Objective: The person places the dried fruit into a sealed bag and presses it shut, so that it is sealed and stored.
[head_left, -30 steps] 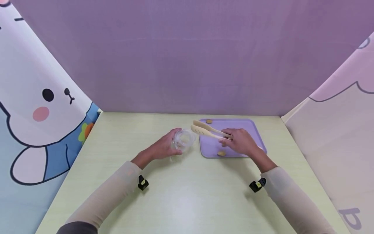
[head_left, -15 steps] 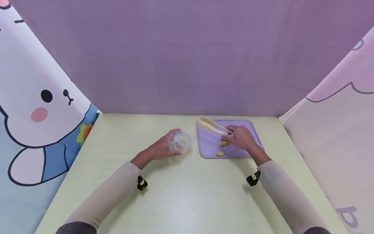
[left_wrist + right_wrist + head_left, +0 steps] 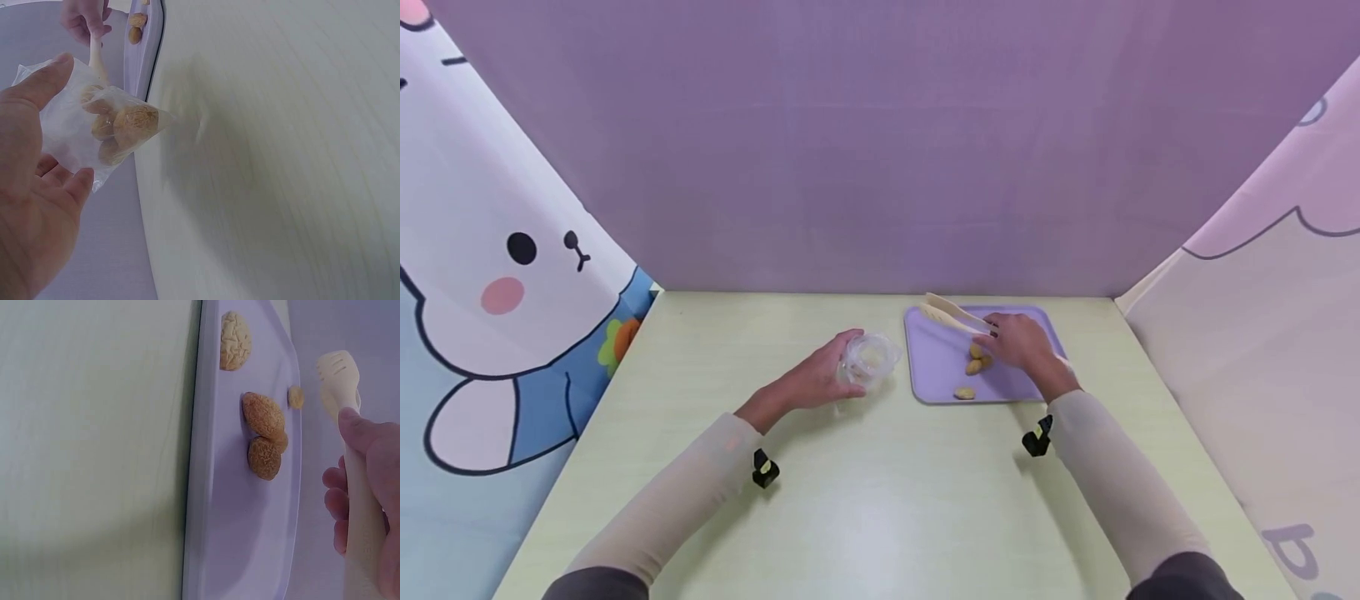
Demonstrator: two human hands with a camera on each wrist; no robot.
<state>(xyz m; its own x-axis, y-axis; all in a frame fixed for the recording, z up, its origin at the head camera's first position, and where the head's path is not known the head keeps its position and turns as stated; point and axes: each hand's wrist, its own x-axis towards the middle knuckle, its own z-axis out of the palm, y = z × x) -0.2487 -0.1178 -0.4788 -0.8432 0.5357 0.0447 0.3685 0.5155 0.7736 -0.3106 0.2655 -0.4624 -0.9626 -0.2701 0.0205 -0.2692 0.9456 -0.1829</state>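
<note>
My left hand (image 3: 815, 375) holds a clear plastic bag (image 3: 869, 360) by its mouth, thumb on one side and fingers on the other. Several brown, crackle-topped pieces (image 3: 134, 125) like small cookies lie in its pointed bottom. My right hand (image 3: 1021, 342) grips pale beige tongs (image 3: 340, 378) by the handles, above the purple tray (image 3: 936, 367). The tongs' slotted tips point toward the tray's far left corner. On the tray, a tight cluster of similar brown pieces (image 3: 264, 415) sits near the middle, a paler piece (image 3: 235, 340) by the near edge, and another piece (image 3: 295, 397) at the far edge.
The tray lies at the back right of a pale wooden table (image 3: 865, 500). A purple curtain (image 3: 880, 167) closes off the back, and printed curtains (image 3: 527, 333) stand at both sides. A small black wrist camera (image 3: 765, 469) hangs under each forearm.
My right hand and the tongs have moved away from the bag, back and rightward over the tray. The middle cluster has come into view from under that hand. My left hand stays put with the bag.
</note>
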